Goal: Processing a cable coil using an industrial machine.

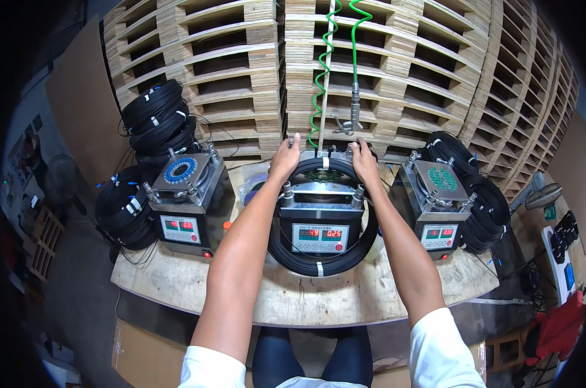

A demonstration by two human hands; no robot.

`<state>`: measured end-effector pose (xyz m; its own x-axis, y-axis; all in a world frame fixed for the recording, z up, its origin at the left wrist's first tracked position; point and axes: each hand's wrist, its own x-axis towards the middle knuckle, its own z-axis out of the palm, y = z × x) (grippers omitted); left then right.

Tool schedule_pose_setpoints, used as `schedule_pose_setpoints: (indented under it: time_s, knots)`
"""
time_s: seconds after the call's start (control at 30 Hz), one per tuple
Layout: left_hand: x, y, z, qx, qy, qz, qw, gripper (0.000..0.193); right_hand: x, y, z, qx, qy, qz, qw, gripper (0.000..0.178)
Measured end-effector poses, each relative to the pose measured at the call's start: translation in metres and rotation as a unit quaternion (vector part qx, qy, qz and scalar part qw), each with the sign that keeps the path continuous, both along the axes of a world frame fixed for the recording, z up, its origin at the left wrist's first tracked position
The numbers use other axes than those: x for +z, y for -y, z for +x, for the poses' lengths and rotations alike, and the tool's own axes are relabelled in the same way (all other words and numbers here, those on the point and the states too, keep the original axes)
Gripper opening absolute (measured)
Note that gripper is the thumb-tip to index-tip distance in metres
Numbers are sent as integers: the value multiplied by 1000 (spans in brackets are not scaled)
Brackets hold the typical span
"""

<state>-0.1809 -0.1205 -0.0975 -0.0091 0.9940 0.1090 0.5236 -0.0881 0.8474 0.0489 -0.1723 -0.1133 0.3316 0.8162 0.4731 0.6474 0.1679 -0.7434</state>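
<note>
My left hand (285, 159) reaches to the far left corner of the middle fibre-polishing machine (320, 213), its fingers closed at a metal corner post there. At the far right corner my right hand (364, 164) is closed at the matching post. My fingers partly hide both posts. A thick coil of black cable (319, 267) rings this machine, passing in front of its base and up behind its top plate, with white ties around it. My forearms cross over the coil's sides. Red digits glow on the machine's front panel (320, 238).
Similar machines stand at left (181, 223) and right (439, 234), topped by a plate with blue connectors (180, 170) and one with green (442, 178). Black cable coils (128, 207) are stacked beside them. A green air hose with metal nozzle (355, 107) hangs before wooden pallets (231, 81).
</note>
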Motion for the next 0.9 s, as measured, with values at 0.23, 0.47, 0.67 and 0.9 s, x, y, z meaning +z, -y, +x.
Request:
schedule_pose_setpoints:
  time_s: [0.23,0.47,0.67,0.9]
  knots:
    - [0,-1,4,-27,26,2,999,82,5,7,0,-71,34,-44,996,45]
    - [-8,-15,-2,9,17,-3,1000,88,14,14,-9,-52,30,-44,997,43]
    - [-3,-6,7,23,-9,-14,1000,90,3,7,3,-21,-7,31,999,46]
    - [-7,-7,5,21,23,19,999,93,9,8,-4,-57,-10,-50,997,58]
